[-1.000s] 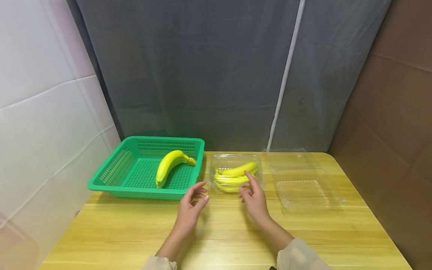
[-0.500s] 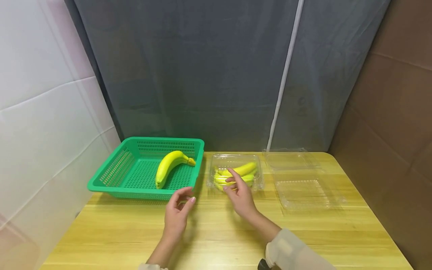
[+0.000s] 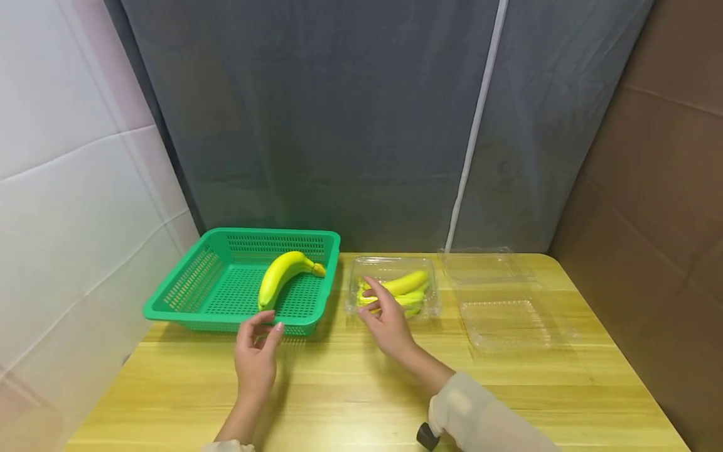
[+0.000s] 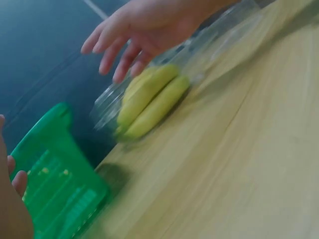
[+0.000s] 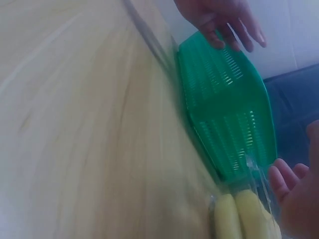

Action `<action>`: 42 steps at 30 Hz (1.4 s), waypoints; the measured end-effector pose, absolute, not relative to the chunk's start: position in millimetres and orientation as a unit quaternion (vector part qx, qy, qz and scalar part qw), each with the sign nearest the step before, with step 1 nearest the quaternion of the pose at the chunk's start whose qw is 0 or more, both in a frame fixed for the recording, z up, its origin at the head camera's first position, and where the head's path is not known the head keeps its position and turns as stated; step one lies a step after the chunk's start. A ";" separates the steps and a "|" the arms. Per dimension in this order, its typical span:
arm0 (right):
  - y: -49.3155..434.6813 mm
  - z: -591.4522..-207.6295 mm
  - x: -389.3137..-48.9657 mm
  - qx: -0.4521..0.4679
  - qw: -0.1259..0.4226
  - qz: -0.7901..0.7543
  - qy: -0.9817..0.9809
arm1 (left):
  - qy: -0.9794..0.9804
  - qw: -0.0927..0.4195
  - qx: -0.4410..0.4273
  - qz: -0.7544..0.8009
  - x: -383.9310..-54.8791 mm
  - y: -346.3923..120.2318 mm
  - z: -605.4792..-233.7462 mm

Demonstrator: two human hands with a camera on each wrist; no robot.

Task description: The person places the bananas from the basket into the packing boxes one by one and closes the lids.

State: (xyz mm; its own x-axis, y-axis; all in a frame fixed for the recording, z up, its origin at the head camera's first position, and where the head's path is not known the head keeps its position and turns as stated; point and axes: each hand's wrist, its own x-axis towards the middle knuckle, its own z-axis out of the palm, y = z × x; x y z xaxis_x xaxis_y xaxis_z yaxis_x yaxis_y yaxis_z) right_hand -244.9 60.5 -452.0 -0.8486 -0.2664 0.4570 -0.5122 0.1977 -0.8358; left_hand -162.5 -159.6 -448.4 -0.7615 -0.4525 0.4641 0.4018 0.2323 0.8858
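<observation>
My left hand (image 3: 257, 358), fingers loosely bent and holding nothing, hovers at the front rim of the green plastic basket (image 3: 186, 317). One yellow banana (image 3: 277, 279) lies in that basket, its lower tip just beyond my left fingertips. To the right, my right hand (image 3: 390, 323) is held with relaxed fingers over the front left of a clear plastic clamshell box (image 3: 432, 295). Several bananas (image 3: 409, 284) fill this box; my hand hides part of them in the head view. In the left wrist view, the bananas (image 4: 154, 102) show below my right hand (image 4: 154, 25).
A second clear clamshell container (image 3: 508, 326) lies spread open on the wooden table (image 3: 350, 402) at the right. Behind the table hangs a grey curtain (image 3: 339, 125). A white sheet (image 3: 90, 220) stands at the left and a brown one (image 3: 649, 188) at the right.
Both hands have moved left. The left hand has gone from between basket and box to the basket's front, the right from the box's right side to its left. Basket, box and bananas stay put.
</observation>
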 end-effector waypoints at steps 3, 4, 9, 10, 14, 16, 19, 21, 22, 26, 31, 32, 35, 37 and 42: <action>57.9 -460.5 -253.6 0.256 0.108 0.575 -0.769 | -0.708 0.362 0.044 -0.605 -163.0 -170.4 -446.2; 57.2 -459.9 -254.1 0.258 0.109 0.575 -0.769 | -0.707 0.368 0.056 -0.602 -164.8 -175.3 -448.1; 54.0 -457.6 -255.8 0.257 0.105 0.567 -0.775 | -0.699 0.393 0.108 -0.587 -177.8 -203.2 -466.2; 53.5 -457.3 -255.8 0.256 0.103 0.567 -0.776 | -0.699 0.396 0.117 -0.584 -180.0 -208.3 -469.4; 52.6 -456.7 -256.3 0.256 0.097 0.564 -0.779 | -0.694 0.406 0.149 -0.575 -185.6 -225.0 -474.9; 52.7 -456.7 -257.1 0.255 0.097 0.564 -0.779 | -0.696 0.411 0.162 -0.566 -187.1 -231.6 -475.9; 53.5 -456.4 -258.5 0.252 0.098 0.567 -0.778 | -0.698 0.420 0.171 -0.555 -188.8 -239.6 -476.9; 54.2 -456.2 -259.3 0.252 0.099 0.569 -0.777 | -0.699 0.426 0.174 -0.548 -190.0 -243.8 -477.4; 54.5 -456.3 -259.7 0.251 0.100 0.568 -0.777 | -0.699 0.429 0.173 -0.545 -190.6 -245.4 -477.7; 55.3 -455.5 -261.3 0.252 0.103 0.567 -0.778 | -0.695 0.443 0.178 -0.538 -193.3 -252.1 -477.7; 54.6 -453.0 -263.5 0.257 0.107 0.567 -0.775 | -0.691 0.453 0.196 -0.528 -196.6 -260.6 -476.9; 54.3 -452.2 -263.8 0.257 0.108 0.566 -0.776 | -0.691 0.453 0.199 -0.527 -197.5 -262.3 -476.6; 52.3 -448.9 -264.2 0.259 0.106 0.562 -0.778 | -0.682 0.453 0.209 -0.535 -199.6 -268.3 -475.9; 50.5 -446.7 -264.5 0.262 0.104 0.559 -0.780 | -0.674 0.454 0.215 -0.541 -200.7 -272.7 -475.9; 45.6 -442.8 -266.6 0.271 0.099 0.555 -0.780 | -0.661 0.454 0.231 -0.550 -202.1 -282.7 -475.6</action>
